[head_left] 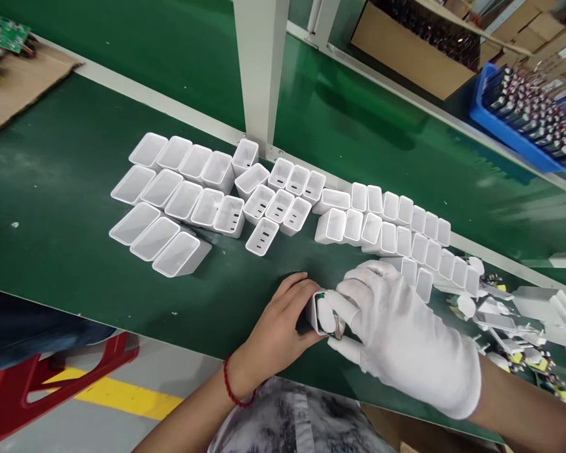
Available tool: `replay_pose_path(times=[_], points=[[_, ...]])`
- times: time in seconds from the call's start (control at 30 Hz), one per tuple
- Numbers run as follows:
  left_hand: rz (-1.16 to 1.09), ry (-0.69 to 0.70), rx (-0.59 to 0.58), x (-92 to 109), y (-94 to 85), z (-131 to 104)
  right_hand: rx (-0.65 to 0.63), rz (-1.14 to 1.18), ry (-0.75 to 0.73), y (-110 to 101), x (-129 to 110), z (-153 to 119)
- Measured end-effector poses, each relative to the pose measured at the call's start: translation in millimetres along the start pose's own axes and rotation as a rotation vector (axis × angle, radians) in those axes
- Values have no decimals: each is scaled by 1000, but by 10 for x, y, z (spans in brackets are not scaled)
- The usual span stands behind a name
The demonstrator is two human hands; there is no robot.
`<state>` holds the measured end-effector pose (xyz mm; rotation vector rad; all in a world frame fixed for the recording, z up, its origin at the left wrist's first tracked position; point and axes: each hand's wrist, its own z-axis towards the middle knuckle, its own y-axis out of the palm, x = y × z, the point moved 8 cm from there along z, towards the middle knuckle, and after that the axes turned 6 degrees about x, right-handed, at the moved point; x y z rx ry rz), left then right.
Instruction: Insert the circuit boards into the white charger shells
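Note:
My bare left hand [280,318], with a red cord at the wrist, is wrapped around a small white plastic case [313,314] near the table's front edge. In a white glove, my right hand [387,321] pinches a circuit board assembly [327,314] at the case's open end. A white rounded part and a green board edge show there. The assembly sits at least partly inside the case; how deep I cannot tell. Beyond my hands stand rows of open white cases [183,200], some with small slots in the bottom.
Loose circuit boards with white plates [514,333] lie at the right. Cardboard with more boards [19,88] is at the far left. A metal post [263,75] rises behind the cases. A blue bin of wired parts [504,135] and a cardboard box [410,53] stand beyond.

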<state>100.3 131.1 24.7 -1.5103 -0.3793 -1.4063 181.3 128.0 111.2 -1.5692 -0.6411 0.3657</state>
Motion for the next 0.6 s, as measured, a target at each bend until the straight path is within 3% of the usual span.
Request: replay_pose_path(times=[0.23, 0.43, 0.53, 0.6], points=[[-24, -10, 10, -7, 10, -23, -26, -92, -36, -39, -89, 38], [-71, -46, -10, -59, 19, -15, -96, -214, 21, 127, -165, 85], [-74, -59, 14, -15, -22, -25, 145, -144, 64, 23, -221, 72], [-84, -26, 42, 27, -41, -44, 350, -25, 3, -139, -310, 67]])
